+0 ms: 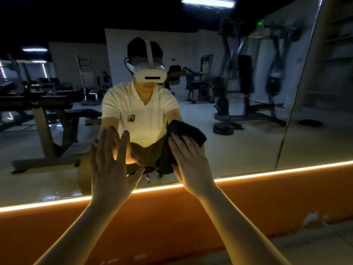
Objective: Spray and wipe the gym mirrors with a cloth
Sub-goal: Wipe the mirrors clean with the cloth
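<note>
The fingers point(122, 148) of the left hand point(112, 167) are straight and spread, laid flat on the mirror point(248, 146) and holding nothing, with the thumb out towards the other hand. Just beside them, the right hand point(191, 165) has its fingers point(181, 146) stretched out flat too, pressing a dark cloth point(188, 130) against the glass. The cloth bunches out beyond those fingertips, and a fold of it hangs down on the thumb side.

Between and above the two sets of fingers the glass shows the person's own reflection, in a pale polo shirt and a white headset point(150, 74). Below the wrists a glowing light strip point(277, 173) runs along the foot of the mirror, with an orange wall point(172, 217) under it that both forearms cross. Far out past the right fingers a seam point(298, 96) joins this mirror to the next pane. Out past the left fingers the glass reflects a bench point(44, 106), and up beyond the right fingers it reflects weight machines point(246, 83).
</note>
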`<state>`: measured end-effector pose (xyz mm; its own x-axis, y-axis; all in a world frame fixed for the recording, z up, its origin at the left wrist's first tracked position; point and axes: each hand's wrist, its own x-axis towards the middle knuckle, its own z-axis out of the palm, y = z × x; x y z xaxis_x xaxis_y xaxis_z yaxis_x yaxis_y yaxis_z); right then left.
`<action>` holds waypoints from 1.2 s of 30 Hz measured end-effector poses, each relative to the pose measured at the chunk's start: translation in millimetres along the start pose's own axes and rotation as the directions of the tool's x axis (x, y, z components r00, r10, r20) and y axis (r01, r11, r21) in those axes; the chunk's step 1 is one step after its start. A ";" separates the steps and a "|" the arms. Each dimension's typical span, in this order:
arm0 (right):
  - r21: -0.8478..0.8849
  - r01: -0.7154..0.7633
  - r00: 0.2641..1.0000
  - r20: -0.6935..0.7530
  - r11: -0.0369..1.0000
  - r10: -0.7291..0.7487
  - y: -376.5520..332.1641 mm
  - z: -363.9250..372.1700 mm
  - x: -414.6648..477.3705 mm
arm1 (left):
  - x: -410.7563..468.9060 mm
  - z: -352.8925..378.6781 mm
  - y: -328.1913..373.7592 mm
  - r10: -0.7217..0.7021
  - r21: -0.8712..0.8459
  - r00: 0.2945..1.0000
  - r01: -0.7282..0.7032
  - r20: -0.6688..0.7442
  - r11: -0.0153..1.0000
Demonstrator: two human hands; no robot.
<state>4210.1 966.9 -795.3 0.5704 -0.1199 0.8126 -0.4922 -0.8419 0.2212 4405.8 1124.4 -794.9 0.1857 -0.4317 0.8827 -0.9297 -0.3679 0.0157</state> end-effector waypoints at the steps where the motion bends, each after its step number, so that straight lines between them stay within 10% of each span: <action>1: 0.025 -0.075 0.997 0.008 0.997 0.074 9.6 -5.8 -1.8 | 1.8 -1.6 1.2 0.037 -0.037 0.999 -0.036 0.010 0.999; 6: 0.061 -0.445 0.894 -0.021 0.894 0.447 72.4 -19.4 -20.1 | 7.6 8.8 3.6 0.097 0.045 0.995 -0.096 -0.028 0.994; 12: 0.262 -0.781 0.573 -0.061 0.567 0.817 89.1 -28.8 2.4 | 8.0 1.1 8.7 0.069 0.042 0.997 -0.068 -0.019 0.997; 15: 0.211 -0.684 0.697 -0.089 0.698 0.711 50.0 -27.8 24.7 | 17.7 -6.9 9.4 0.085 0.033 0.995 -0.083 -0.055 0.996; 19: 0.027 -0.224 0.974 -0.019 0.974 0.224 12.4 -26.5 48.3 | 54.3 -19.7 21.9 0.132 0.028 0.987 -0.130 -0.091 0.991; 23: -0.128 0.068 0.996 0.060 0.989 -0.060 44.2 -36.2 56.9 | 88.1 -25.2 37.9 0.126 0.091 0.992 -0.125 -0.012 0.988; 28: -0.126 -0.245 0.969 -0.003 0.961 0.247 125.1 -55.0 43.0 | 94.7 -15.0 38.9 0.124 0.130 0.992 -0.122 -0.013 0.984; 32: 0.051 -0.629 0.764 -0.143 0.775 0.629 163.3 -69.4 50.3 | 94.5 -10.9 34.4 0.149 0.138 0.988 -0.143 -0.029 0.980; 36: 0.063 -0.617 0.763 -0.198 0.784 0.616 123.4 -64.5 86.2 | 94.7 -11.4 36.0 0.151 0.145 0.988 -0.145 -0.026 0.979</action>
<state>4156.1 886.7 -663.2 0.0021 -0.5059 0.8626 -0.6966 -0.6196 -0.3617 4386.3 1079.7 -705.4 0.0353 -0.4609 0.8867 -0.8906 -0.4170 -0.1813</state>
